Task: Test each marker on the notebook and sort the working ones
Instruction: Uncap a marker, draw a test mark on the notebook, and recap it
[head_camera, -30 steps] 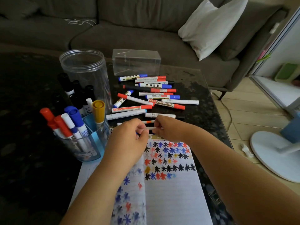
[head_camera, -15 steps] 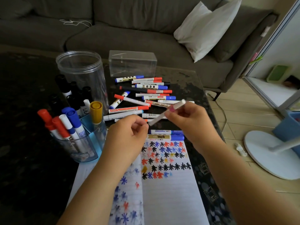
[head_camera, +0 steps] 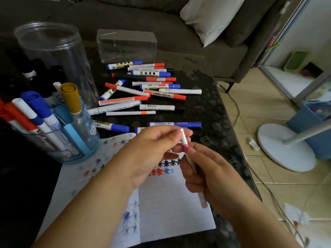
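A grey sofa (head_camera: pixel 125 18) backs the dark, speckled stone table (head_camera: pixel 206 97), glossy where the window light catches it. Over the lined notebook (head_camera: pixel 170 203) the person holds a thin white marker (head_camera: pixel 189 163) with a pink band. The right hand (head_camera: pixel 211 178) wraps the barrel, fingers curled round it, while the left hand (head_camera: pixel 152 149) pinches the upper end between thumb and fingertips; that looks like the cap, though blur makes it hard to be sure.

To pull it well, the right hand should keep firm and the left draw straight along the barrel, not sideways, since so slim a plastic tube could flex or flick ink.

Beyond the grip lies a loose heap of untested markers (head_camera: pixel 143 90), smooth white cylinders capped red and blue. To its left stands a clear ribbed holder (head_camera: pixel 75 147) of upright markers, with a tall transparent jar (head_camera: pixel 53 56) behind. Under the hands, the paper carries rows of small inked stars.
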A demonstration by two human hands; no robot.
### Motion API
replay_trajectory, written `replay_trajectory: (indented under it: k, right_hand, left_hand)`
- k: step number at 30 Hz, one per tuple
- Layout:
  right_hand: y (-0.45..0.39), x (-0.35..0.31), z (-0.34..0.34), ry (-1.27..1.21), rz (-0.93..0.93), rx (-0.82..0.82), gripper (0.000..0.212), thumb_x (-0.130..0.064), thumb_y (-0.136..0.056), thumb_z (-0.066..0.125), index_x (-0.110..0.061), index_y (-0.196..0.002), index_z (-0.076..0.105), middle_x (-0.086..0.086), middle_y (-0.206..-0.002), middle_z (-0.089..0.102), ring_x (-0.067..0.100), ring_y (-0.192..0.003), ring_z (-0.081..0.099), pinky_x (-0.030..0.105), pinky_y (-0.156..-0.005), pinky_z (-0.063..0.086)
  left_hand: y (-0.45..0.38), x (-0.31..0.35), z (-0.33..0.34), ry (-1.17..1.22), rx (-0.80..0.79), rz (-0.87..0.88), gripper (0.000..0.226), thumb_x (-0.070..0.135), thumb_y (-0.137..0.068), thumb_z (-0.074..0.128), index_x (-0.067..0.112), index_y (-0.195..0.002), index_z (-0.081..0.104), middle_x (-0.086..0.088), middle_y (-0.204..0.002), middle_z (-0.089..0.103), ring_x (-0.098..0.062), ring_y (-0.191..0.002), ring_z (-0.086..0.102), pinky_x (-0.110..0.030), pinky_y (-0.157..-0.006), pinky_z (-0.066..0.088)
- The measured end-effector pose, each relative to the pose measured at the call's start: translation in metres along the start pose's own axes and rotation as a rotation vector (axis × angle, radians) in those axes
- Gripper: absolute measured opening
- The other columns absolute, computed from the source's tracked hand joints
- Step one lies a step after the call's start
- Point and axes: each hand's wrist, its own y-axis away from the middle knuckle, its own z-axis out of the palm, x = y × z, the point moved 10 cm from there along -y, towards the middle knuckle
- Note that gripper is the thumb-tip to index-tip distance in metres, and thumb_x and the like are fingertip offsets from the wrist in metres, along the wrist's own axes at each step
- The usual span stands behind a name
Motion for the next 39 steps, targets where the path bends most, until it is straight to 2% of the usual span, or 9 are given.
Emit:
replay_trajectory:
  k: [3,8,14,19,24,27,30,34,39]
  right_hand:
    - [-0.001,-0.002,0.002,-0.040,-0.018,-0.027,0.029,-0.038,-0.086,0.043,-0.018,-0.079,0.063,0.000,-0.057,0.036,0.008,-0.048,0.027,0.019,-0.044,0.026]
    - [-0.006,-0.008,0.004,-0.087,-0.111,-0.022,0.028,-0.029,-0.086,0.045,-0.008,-0.072,0.058,0.004,-0.061,0.044,0.009,-0.051,0.033,0.019,-0.049,0.030]
    - [-0.007,-0.022,-0.004,0.190,-0.272,0.137,0.038,-0.022,-0.097,0.044,-0.026,-0.065,0.063,-0.008,-0.052,0.046,0.003,-0.045,0.036,0.015,-0.046,0.033]
    - [-0.005,-0.029,-0.009,0.636,-0.400,0.275,0.030,-0.024,-0.095,0.048,-0.028,-0.068,0.059,-0.006,-0.051,0.048,0.004,-0.045,0.040,0.014,-0.045,0.031]
    - [-0.006,-0.006,-0.026,0.802,-0.223,0.276,0.033,-0.033,-0.094,0.045,-0.017,-0.070,0.060,-0.004,-0.053,0.051,0.003,-0.047,0.045,0.017,-0.050,0.040]
    - [-0.003,-0.004,-0.032,0.689,-0.141,0.194,0.020,-0.022,-0.096,0.045,-0.031,-0.088,0.062,-0.003,-0.067,0.064,0.004,-0.057,0.057,0.013,-0.059,0.048]
    - [0.001,-0.008,-0.036,0.432,-0.158,0.161,0.030,-0.009,-0.091,0.051,-0.034,-0.108,0.055,-0.004,-0.085,0.071,0.009,-0.072,0.068,0.014,-0.064,0.053]
    - [0.002,-0.002,-0.038,0.016,-0.131,0.128,0.022,-0.017,-0.077,0.051,-0.010,-0.090,0.068,0.011,-0.083,0.073,0.016,-0.069,0.070,0.019,-0.062,0.055]
    - [-0.005,0.013,-0.035,-0.245,-0.050,0.030,0.027,-0.005,-0.075,0.050,-0.007,-0.088,0.073,0.012,-0.076,0.069,0.013,-0.064,0.066,0.018,-0.059,0.055]
  left_hand:
    - [-0.004,-0.003,0.007,0.099,-0.048,0.012,0.024,0.018,-0.092,0.048,0.013,-0.101,0.070,-0.001,-0.098,0.073,-0.015,-0.094,0.068,-0.032,-0.086,0.052]
    - [-0.003,-0.006,0.017,0.210,-0.055,0.028,0.023,0.015,-0.090,0.047,0.004,-0.091,0.067,0.002,-0.073,0.072,-0.012,-0.056,0.058,-0.022,-0.055,0.050]
    - [-0.006,-0.013,0.007,0.304,0.078,0.034,0.018,0.018,-0.083,0.053,0.008,-0.084,0.068,-0.008,-0.096,0.073,-0.020,-0.092,0.069,-0.026,-0.072,0.056]
    - [-0.005,-0.026,-0.004,0.273,0.271,-0.005,0.024,0.012,-0.091,0.053,0.015,-0.075,0.072,-0.003,-0.085,0.074,-0.014,-0.085,0.069,-0.021,-0.079,0.055]
    - [0.001,-0.014,-0.043,0.130,0.436,0.033,0.014,0.023,-0.089,0.058,0.022,-0.084,0.071,0.005,-0.093,0.073,-0.009,-0.096,0.066,-0.027,-0.090,0.049]
    - [0.004,-0.009,-0.049,-0.174,0.410,0.013,0.009,0.034,-0.085,0.063,0.030,-0.088,0.070,0.009,-0.087,0.070,-0.004,-0.083,0.065,-0.023,-0.075,0.050]
    - [0.005,0.002,-0.042,-0.481,0.379,0.075,0.003,0.034,-0.084,0.065,0.033,-0.087,0.067,0.013,-0.077,0.066,0.002,-0.072,0.061,-0.013,-0.063,0.045]
    - [0.000,0.003,-0.038,-0.735,0.304,0.086,0.002,0.027,-0.082,0.070,0.028,-0.080,0.068,0.012,-0.069,0.065,0.001,-0.063,0.059,-0.009,-0.055,0.043]
    - [-0.004,-0.005,-0.029,-0.889,0.231,0.052,0.010,0.025,-0.081,0.070,0.029,-0.073,0.065,0.012,-0.067,0.062,-0.003,-0.065,0.059,-0.017,-0.060,0.046]
